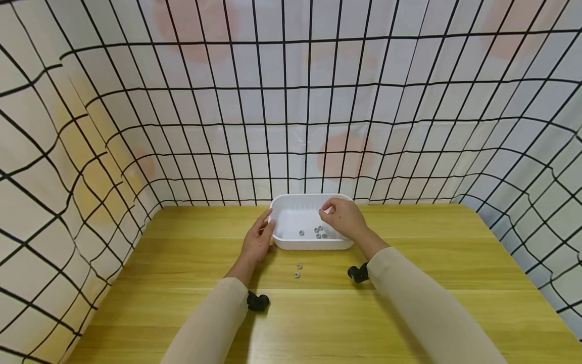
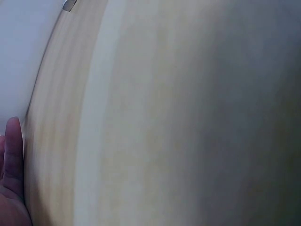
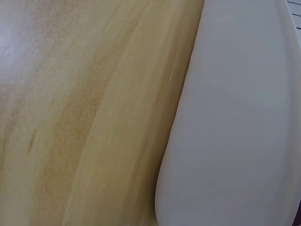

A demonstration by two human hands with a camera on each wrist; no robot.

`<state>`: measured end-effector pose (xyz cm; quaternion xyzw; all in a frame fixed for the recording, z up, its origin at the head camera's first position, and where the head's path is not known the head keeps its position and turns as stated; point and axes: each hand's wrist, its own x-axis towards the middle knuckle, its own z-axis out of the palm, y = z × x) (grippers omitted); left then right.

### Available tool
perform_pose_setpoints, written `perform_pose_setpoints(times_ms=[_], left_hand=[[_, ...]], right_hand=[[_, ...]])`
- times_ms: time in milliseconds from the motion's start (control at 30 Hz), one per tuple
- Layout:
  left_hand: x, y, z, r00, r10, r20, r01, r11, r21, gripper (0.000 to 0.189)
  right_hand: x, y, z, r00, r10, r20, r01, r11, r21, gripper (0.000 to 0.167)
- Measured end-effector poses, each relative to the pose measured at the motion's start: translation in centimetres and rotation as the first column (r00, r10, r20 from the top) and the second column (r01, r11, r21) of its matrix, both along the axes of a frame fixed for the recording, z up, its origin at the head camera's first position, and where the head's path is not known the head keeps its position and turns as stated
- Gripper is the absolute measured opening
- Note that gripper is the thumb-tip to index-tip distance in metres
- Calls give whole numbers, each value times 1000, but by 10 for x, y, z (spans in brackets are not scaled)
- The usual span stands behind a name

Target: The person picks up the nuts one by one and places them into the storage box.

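A white plastic tray (image 1: 313,244) sits at the back of the table, with several small metal nuts (image 1: 301,233) on its floor. My left hand (image 1: 257,241) rests against the tray's left end, thumb and fingers fairly straight by the rim. In the left wrist view, a straight finger (image 2: 14,155) lies beside the white wall. Over the tray's right part, my right hand (image 1: 344,218) pinches a small nut, mostly hidden by the fingertips. Two more nuts lie on the table in front of the tray, a farther nut (image 1: 299,266) and a nearer nut (image 1: 297,275).
The wooden table (image 1: 309,323) carries the tray near its back edge. A white curtain with a black grid (image 1: 295,106) stands behind and on both sides. Black wrist cameras are strapped to both wrists, the left camera (image 1: 258,302) and the right camera (image 1: 357,273).
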<state>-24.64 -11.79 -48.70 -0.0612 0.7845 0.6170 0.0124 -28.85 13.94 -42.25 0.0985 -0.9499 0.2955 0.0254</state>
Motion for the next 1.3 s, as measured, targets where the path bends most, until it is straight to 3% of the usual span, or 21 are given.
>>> perform_pose_setpoints(times_ms=[333, 633, 833, 1300], left_hand=[[1, 0, 0, 1000, 1, 3, -1, 1000, 9, 45], [0, 0, -3, 1000, 1, 6, -1, 1000, 12, 45], [-1, 0, -3, 1000, 9, 14, -9, 1000, 9, 45], [0, 1, -2, 1000, 16, 14, -16, 1000, -9, 45]], right_hand=[[1, 2, -3, 1000, -7, -21, 6, 1000, -26, 22], [11, 2, 2, 999, -30, -25, 27, 992, -122, 22], [27, -3, 3, 1000, 15, -27, -20, 974, -227, 20], [77, -19, 0, 996, 82, -34, -89, 924, -371, 14]])
